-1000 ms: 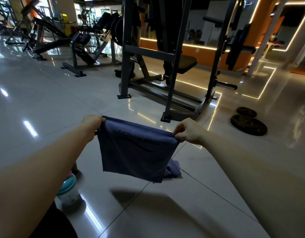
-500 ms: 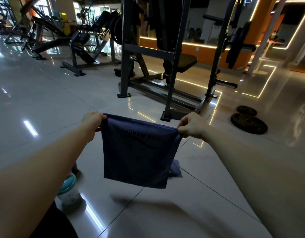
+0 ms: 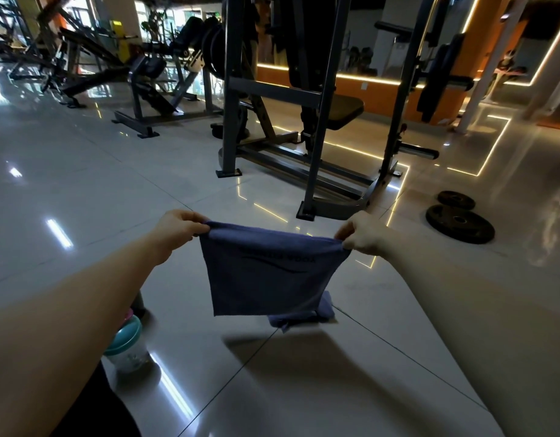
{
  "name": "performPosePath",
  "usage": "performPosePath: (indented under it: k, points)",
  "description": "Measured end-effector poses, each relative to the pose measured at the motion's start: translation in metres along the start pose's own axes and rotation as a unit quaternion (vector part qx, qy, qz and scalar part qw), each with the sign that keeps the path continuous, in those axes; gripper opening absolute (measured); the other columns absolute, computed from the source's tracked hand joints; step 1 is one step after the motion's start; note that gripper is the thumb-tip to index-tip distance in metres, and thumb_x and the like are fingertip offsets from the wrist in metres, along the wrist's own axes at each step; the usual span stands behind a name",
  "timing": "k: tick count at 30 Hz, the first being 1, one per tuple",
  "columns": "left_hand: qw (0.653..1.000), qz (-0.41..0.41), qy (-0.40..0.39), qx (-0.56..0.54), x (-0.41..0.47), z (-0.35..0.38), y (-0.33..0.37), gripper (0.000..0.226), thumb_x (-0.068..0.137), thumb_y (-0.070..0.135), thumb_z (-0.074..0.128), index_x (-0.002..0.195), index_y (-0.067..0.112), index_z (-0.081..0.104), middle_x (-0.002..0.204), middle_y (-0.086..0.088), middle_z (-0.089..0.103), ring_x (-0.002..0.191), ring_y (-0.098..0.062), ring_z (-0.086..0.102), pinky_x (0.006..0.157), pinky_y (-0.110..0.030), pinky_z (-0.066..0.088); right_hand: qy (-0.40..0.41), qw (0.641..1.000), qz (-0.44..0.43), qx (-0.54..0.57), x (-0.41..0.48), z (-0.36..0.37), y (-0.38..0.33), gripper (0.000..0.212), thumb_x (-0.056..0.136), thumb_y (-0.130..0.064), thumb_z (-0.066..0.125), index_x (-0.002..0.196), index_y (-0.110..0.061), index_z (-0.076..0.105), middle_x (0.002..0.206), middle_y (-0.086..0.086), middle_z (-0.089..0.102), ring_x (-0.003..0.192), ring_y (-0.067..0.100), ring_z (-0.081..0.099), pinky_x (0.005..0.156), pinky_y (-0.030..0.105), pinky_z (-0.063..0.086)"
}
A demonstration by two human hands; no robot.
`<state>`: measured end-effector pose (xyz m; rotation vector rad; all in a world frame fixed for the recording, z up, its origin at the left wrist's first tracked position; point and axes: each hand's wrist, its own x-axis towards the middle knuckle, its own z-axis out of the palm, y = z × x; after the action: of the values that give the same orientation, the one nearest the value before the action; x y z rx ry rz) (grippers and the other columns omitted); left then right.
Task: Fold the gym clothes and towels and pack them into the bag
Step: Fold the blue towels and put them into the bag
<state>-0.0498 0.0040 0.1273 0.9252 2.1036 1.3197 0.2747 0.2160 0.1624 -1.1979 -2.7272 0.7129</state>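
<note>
We judge the task to be in its folding stage, with packing not yet begun: no bag shows anywhere in the view, so we cannot tell where it is or what may already be inside it. We hold one blue towel [image 3: 269, 272] up in the air in front of us, apparently folded over on itself, since it hangs as a short, roughly square panel with faint printed lettering near its top edge. Just behind its lower right corner, a second piece of blue cloth [image 3: 303, 316] lies crumpled on the shiny tiled floor [image 3: 83, 190], seemingly waiting to be folded. Our left hand [image 3: 177, 227] pinches the towel's upper left corner, fingers closed tight on the fabric. Our right hand [image 3: 363, 234] pinches the upper right corner the same way, thumb and fingers shut on the cloth. Both arms reach straight forward, hands level with each other, and the top edge sags slightly between them. Below and left of the towel, under our left forearm, a clear shaker bottle with a teal lid [image 3: 125, 345] stands on the floor. Beyond the towel rises a dark steel weight rack [image 3: 319, 121], and to the towel's right, well apart, two black weight plates [image 3: 458, 220] lie flat.
</note>
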Motion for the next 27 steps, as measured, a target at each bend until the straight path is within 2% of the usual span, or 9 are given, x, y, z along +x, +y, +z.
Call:
performPosePath:
  k: [3,5,9,12,16,20,22,25,27]
  points:
    - [1.0,-0.008,-0.02,0.012,-0.005,-0.001,0.0,0.015,0.093,0.002,0.063,0.088,0.014,0.072,0.089,-0.005,0.067,0.085,-0.018,0.059,0.072,-0.028,0.046,-0.019,1.0,0.0,-0.006,-0.002,0.006,0.006,0.013,0.087,-0.007,0.072,0.093,-0.019,0.072,0.093,-0.003,0.066,0.094,0.016,0.063,0.078,0.026,0.052]
    - [1.0,-0.014,-0.019,0.018,-0.006,-0.003,0.002,0.016,0.092,0.001,0.061,0.086,0.012,0.071,0.084,-0.005,0.066,0.081,-0.018,0.058,0.068,-0.028,0.044,-0.02,1.0,-0.002,0.009,-0.005,0.006,0.005,0.016,0.088,-0.008,0.072,0.085,-0.023,0.068,0.092,-0.001,0.066,0.092,0.018,0.064,0.075,0.024,0.052]
    - [0.998,-0.014,0.001,0.055,-0.008,-0.004,0.004,0.017,0.087,0.001,0.057,0.074,0.006,0.066,0.073,-0.009,0.057,0.074,-0.021,0.05,0.058,-0.027,0.036,-0.02,0.997,0.007,0.069,-0.008,0.004,-0.001,0.015,0.09,-0.005,0.068,0.087,-0.019,0.068,0.096,0.005,0.068,0.093,0.02,0.064,0.072,0.026,0.052]
    - [0.992,-0.018,-0.018,0.122,-0.013,-0.002,0.007,0.02,0.085,0.001,0.054,0.066,0.003,0.058,0.066,-0.011,0.049,0.068,-0.021,0.044,0.057,-0.027,0.033,-0.034,0.993,0.013,0.113,-0.008,0.004,0.001,0.011,0.091,-0.006,0.067,0.09,-0.016,0.07,0.098,0.008,0.068,0.09,0.021,0.061,0.067,0.026,0.046]
    - [0.985,-0.05,-0.051,0.154,-0.012,-0.001,0.002,0.012,0.086,0.004,0.06,0.082,-0.001,0.069,0.072,-0.011,0.056,0.069,-0.021,0.049,0.053,-0.026,0.033,-0.043,0.989,0.054,0.134,-0.004,0.011,0.006,0.009,0.091,-0.005,0.065,0.091,-0.012,0.069,0.094,0.015,0.067,0.08,0.021,0.057,0.061,0.027,0.044]
    - [0.994,-0.045,-0.02,0.095,-0.005,0.002,-0.008,0.008,0.088,0.001,0.066,0.089,0.005,0.073,0.082,-0.011,0.069,0.077,-0.02,0.063,0.06,-0.026,0.047,-0.004,0.977,0.103,0.185,0.004,0.022,0.002,0.013,0.095,0.002,0.055,0.095,-0.007,0.065,0.091,0.017,0.071,0.071,0.022,0.07,0.059,0.03,0.051]
    - [0.998,-0.03,0.01,0.05,-0.002,0.002,-0.009,0.009,0.089,-0.001,0.069,0.089,0.007,0.073,0.086,-0.013,0.072,0.08,-0.021,0.066,0.067,-0.027,0.053,0.047,0.972,0.112,0.203,0.013,0.026,-0.003,0.015,0.097,0.003,0.052,0.098,-0.006,0.063,0.091,0.018,0.072,0.067,0.021,0.072,0.057,0.03,0.054]
    - [0.999,-0.001,0.045,0.016,0.002,-0.002,-0.008,0.01,0.091,0.001,0.069,0.09,0.009,0.073,0.089,-0.013,0.072,0.083,-0.022,0.067,0.075,-0.028,0.057,0.128,0.964,0.1,0.212,0.025,0.029,-0.01,0.017,0.097,0.003,0.053,0.098,-0.009,0.064,0.089,0.017,0.071,0.062,0.02,0.071,0.057,0.031,0.055]
    - [0.998,0.008,0.049,0.037,-0.001,-0.006,-0.008,0.011,0.092,0.001,0.065,0.089,0.009,0.073,0.088,-0.012,0.072,0.081,-0.021,0.067,0.073,-0.028,0.056,0.136,0.968,0.072,0.199,0.027,0.03,-0.013,0.015,0.096,0.002,0.055,0.099,-0.01,0.065,0.089,0.015,0.071,0.066,0.02,0.071,0.06,0.032,0.057]
